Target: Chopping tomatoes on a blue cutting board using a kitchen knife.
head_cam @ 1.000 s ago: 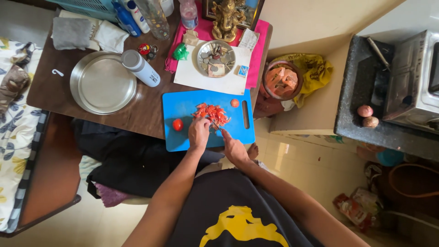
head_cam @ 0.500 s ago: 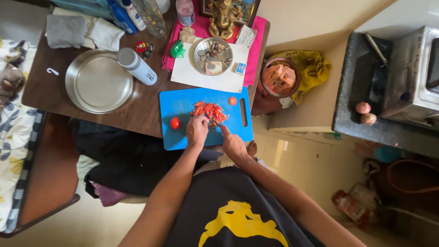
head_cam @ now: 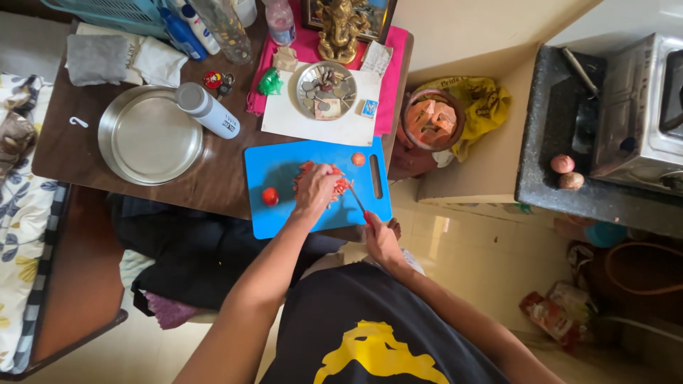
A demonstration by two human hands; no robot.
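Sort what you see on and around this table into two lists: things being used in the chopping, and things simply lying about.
In use: blue cutting board; chopped tomato pile under the left hand; red-handled knife in the right hand; whole small tomato; tomato piece.

Lying about: steel plate; white bottle; dish of coins; brass figurine; grey cloth; clay pot.

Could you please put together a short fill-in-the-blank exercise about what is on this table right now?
1. The left hand presses on chopped tomato lying on a ____ cutting board.
2. The right hand grips a ____ with a red handle.
3. The steel plate beside the board holds ____.

Missing words: blue; knife; nothing
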